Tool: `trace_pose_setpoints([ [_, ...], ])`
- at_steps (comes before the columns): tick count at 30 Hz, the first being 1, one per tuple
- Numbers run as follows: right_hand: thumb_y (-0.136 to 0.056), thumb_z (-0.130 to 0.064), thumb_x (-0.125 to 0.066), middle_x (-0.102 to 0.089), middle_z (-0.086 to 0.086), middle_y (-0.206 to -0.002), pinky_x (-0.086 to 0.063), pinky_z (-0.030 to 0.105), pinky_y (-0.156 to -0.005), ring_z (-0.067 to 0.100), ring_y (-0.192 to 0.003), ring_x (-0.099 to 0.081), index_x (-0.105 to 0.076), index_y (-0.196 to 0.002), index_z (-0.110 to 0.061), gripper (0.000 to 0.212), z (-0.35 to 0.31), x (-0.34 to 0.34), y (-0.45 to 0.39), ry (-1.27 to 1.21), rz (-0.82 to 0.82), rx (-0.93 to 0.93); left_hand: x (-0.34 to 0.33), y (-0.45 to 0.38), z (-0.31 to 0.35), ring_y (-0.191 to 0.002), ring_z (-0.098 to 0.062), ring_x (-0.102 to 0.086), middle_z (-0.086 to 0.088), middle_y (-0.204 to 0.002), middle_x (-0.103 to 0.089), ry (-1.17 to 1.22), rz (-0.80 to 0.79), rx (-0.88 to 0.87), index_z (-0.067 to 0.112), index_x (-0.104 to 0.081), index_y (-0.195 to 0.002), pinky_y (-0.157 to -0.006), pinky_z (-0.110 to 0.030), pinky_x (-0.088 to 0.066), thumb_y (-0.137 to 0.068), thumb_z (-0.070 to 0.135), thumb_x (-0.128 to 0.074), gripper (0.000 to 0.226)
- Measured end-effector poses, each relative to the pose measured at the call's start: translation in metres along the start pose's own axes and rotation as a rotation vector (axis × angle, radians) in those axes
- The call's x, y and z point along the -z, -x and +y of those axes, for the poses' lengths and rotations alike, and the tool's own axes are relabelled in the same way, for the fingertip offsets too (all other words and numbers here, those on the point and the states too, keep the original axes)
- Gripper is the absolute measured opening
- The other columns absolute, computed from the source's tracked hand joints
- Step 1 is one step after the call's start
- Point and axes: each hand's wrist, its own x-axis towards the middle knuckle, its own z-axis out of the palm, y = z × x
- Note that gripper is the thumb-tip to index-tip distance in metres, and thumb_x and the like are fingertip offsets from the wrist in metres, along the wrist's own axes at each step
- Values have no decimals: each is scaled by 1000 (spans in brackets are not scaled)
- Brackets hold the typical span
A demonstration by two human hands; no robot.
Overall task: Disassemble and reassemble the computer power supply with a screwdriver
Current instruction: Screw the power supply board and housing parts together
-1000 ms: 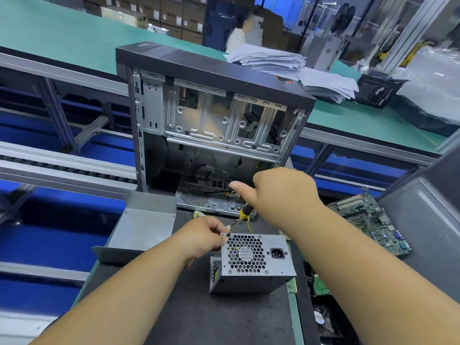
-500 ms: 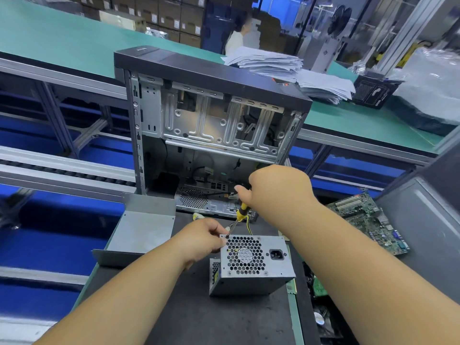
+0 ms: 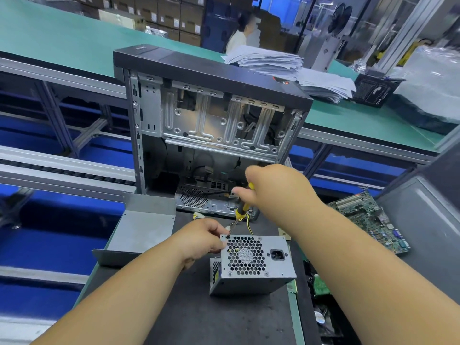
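A grey metal power supply (image 3: 273, 270) stands on the dark mat, its perforated fan face with a black socket turned up. My left hand (image 3: 201, 237) holds its upper left corner with pinched fingers. My right hand (image 3: 276, 192) grips a yellow-and-black screwdriver (image 3: 242, 210). The tip rests on a screw at the top left corner of the fan face. Yellow wires (image 3: 247, 224) trail out behind the unit.
An open computer case (image 3: 211, 115) stands upright just behind. A bent grey metal cover (image 3: 142, 230) lies at the left of the mat. A green motherboard (image 3: 368, 220) lies to the right, beside a grey panel (image 3: 428, 232). Circuit boards (image 3: 321, 287) sit at the mat's right edge.
My right hand has shifted slightly and turned with the screwdriver, which stays at the same corner screw. My left hand and the power supply stay in place.
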Motion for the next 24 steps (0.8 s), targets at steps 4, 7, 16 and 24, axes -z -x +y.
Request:
trace_pose_setpoints([
  [4,-101,-58,-27,-45,-2,-58,-25,23,-45,18,-48,-38,-44,-63,-18,58,-3,-8,-4,189,0,-226,-1,0,0,-74,-12,-64,-4,-86,-62,-9,8,-1,14,-67,-90,-64,-17,-53,-85,-11,-64,25],
  [7,-101,-50,-32,-47,-3,-71,-29,29,-49,18,-58,-43,-44,-83,-17,39,2,-9,1,-22,-24,-142,0,1,2,-71,-11,-62,-1,-82,-60,-3,10,-4,14,-66,-90,-62,-16,-52,-85,-10,-64,25],
  [16,-98,-52,-45,-43,-3,-62,-27,28,-47,19,-59,-41,-40,-73,-19,42,-2,-7,0,-30,2,-44,-2,2,1,-70,-10,-62,-1,-82,-61,37,4,0,13,-65,-88,-61,-15,-51,-85,-13,-62,26],
  [24,-95,-29,-44,-49,-2,-78,-30,33,-51,15,-65,-45,-42,-88,-20,12,-2,-3,9,-292,-81,43,-1,0,-1,-71,-11,-62,-3,-83,-61,64,12,3,14,-66,-87,-60,-14,-51,-84,-13,-63,27],
])
